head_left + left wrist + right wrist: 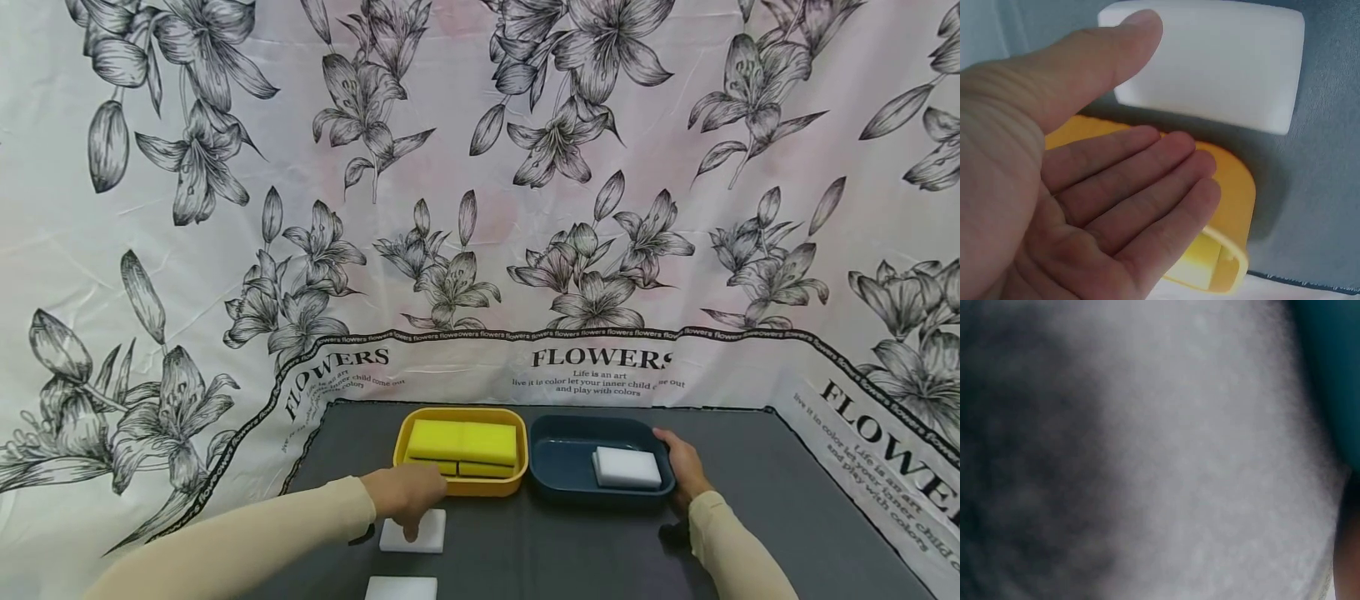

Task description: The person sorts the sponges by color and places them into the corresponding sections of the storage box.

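My left hand (pixel 409 493) hovers just above a white sponge (pixel 426 533) on the dark table. In the left wrist view its fingers (pixel 1166 187) are straight and the thumb overlaps the sponge's corner; nothing is held. Right behind that hand stands a yellow container (pixel 459 415) holding several yellow sponges (pixel 463 442). On the right, my right hand (pixel 684 468) grips the right end of a dark blue container (pixel 566 492), in which a white sponge lies. The right wrist view is blurred and shows only a strip of the blue wall (pixel 1335 375).
Nearer the front edge of the view lies another white sponge (pixel 401 588), partly cut off. The two containers stand side by side on the dark table cover (pixel 540 550). A flower-printed cloth (pixel 465 267) rises behind and on both sides.
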`<control>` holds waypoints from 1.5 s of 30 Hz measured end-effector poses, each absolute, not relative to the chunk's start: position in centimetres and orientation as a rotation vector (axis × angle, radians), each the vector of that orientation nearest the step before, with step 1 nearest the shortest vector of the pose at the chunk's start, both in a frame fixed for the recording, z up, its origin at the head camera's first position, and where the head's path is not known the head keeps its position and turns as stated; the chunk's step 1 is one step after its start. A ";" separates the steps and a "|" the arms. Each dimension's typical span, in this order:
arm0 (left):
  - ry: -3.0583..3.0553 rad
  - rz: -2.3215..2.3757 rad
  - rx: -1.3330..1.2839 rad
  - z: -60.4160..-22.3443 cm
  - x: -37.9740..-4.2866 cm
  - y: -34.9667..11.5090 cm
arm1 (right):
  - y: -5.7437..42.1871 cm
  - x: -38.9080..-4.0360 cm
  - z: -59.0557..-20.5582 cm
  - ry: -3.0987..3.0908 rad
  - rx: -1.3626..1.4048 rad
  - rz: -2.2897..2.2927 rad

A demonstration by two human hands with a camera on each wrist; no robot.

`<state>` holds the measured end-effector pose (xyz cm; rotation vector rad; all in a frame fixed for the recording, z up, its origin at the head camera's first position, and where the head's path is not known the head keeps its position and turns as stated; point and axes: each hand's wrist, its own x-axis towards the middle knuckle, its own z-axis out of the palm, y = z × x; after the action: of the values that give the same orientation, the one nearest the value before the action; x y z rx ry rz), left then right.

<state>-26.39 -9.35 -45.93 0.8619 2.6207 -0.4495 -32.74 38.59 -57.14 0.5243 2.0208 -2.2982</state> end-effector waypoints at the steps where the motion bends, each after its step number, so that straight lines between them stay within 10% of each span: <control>1: 2.617 -0.459 0.875 -46.2 -26.5 -9.4 | 38.6 -32.7 -57.1 2.026 0.529 -2.294; 26: 2.658 -0.282 0.950 -48.9 -26.1 -10.7 | 38.6 -32.7 -56.9 2.117 0.510 -2.173; 45: 2.687 -0.255 1.023 -41.1 -27.8 -3.5 | 38.7 -32.8 -57.2 2.112 0.529 -2.229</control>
<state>-27.83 -3.45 -41.11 1.0232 2.6866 -0.2553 -32.84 38.67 -57.21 0.5293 2.1123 -2.2294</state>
